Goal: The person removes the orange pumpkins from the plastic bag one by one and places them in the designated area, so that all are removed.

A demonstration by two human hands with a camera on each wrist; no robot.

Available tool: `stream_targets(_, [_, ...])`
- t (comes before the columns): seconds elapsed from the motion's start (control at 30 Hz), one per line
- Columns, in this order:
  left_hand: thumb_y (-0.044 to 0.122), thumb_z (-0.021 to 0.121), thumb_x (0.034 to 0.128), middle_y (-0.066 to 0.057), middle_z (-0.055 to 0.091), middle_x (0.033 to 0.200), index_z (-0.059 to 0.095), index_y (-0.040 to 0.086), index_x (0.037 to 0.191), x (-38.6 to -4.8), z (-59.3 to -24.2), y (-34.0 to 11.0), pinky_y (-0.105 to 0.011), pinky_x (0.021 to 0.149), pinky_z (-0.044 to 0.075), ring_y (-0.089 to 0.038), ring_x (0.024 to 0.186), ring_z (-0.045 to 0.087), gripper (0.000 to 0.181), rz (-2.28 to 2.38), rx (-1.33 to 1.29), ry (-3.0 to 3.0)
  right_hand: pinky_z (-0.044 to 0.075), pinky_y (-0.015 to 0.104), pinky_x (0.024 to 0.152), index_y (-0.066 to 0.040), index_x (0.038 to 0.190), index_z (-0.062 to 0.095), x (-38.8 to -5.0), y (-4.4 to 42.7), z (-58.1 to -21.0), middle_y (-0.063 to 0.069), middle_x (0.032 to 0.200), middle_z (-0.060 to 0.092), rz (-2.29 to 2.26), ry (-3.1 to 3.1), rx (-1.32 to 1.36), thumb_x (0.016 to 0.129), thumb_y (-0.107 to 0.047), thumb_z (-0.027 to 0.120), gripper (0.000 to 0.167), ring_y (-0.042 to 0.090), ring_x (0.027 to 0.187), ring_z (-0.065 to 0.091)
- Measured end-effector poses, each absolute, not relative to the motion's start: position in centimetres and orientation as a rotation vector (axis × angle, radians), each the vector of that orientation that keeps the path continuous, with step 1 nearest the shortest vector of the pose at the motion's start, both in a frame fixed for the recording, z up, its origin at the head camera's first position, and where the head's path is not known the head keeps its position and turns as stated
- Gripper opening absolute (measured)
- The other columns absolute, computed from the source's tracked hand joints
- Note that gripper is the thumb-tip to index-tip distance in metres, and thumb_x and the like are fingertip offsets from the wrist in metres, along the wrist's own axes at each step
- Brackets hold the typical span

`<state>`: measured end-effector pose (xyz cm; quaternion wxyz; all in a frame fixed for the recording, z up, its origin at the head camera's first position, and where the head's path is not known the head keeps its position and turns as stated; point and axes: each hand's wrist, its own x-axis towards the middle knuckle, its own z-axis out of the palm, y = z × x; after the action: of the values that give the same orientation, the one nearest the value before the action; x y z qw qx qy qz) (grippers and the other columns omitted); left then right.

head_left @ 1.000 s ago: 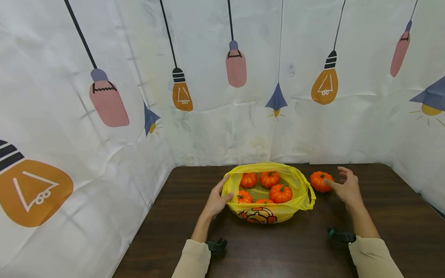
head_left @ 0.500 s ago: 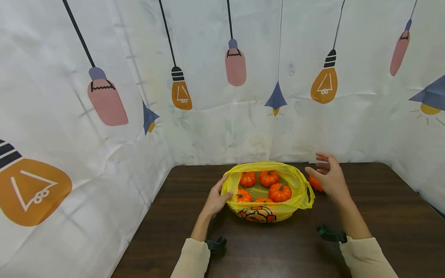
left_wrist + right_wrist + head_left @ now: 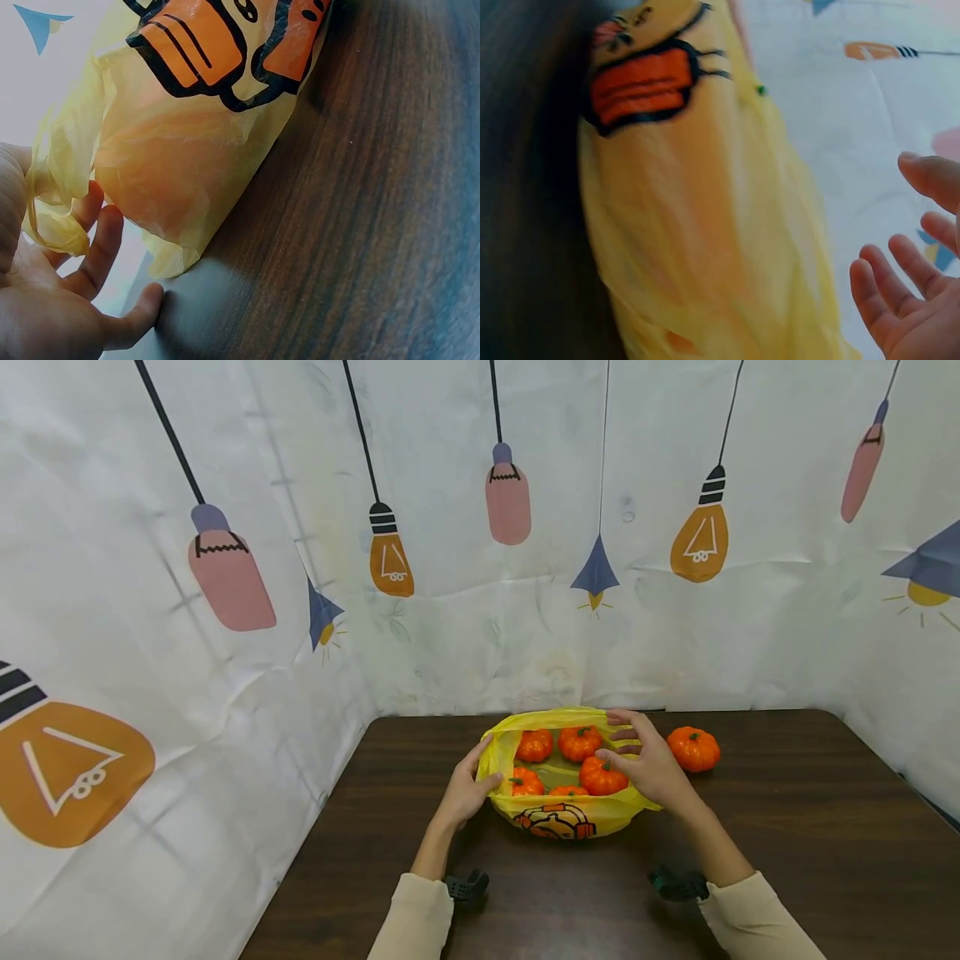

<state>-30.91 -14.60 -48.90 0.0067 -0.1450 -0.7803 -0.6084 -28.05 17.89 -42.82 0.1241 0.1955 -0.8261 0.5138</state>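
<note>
A yellow plastic bag (image 3: 607,817) with a printed cartoon sits mouth-up on the table, holding several small orange pumpkins (image 3: 580,742). My left hand (image 3: 463,791) rests against its left side; in the left wrist view the fingers touch the thin yellow plastic while the thumb (image 3: 142,315) stands apart. My right hand (image 3: 651,763) hovers over the right rim, fingers spread and slightly bent, with nothing in it. The right wrist view shows those fingers (image 3: 885,289) separate from the bag. Another orange pumpkin (image 3: 693,749) lies on the table, right of the bag and beyond the right hand.
The dark wood-grain table (image 3: 570,902) runs back to a white curtain (image 3: 465,635) printed with hanging lamps and bulbs. Dark straps (image 3: 467,887) sit on both wrists.
My right hand has moved left from beside the loose pumpkin to the bag's right rim, carrying nothing. That pumpkin remains where it was. The left hand and the bag have hardly moved.
</note>
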Motion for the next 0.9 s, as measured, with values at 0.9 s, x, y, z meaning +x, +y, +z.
stream_targets(0.9, [0.005,0.062,0.1002,-0.024,0.046,0.155,0.034,0.024,0.161,-30.8,-48.8,-14.5,-0.035,0.089,0.055,-0.033,0.123,0.061,0.069,-1.900,-0.447,-2.468,0.056,0.027,0.067,-0.016,0.131,0.063,-28.0,16.3,-45.5,0.013,0.127,0.066,1.328,-2.711,0.803,0.093,-0.005,0.073,0.042,0.015,0.090,0.068])
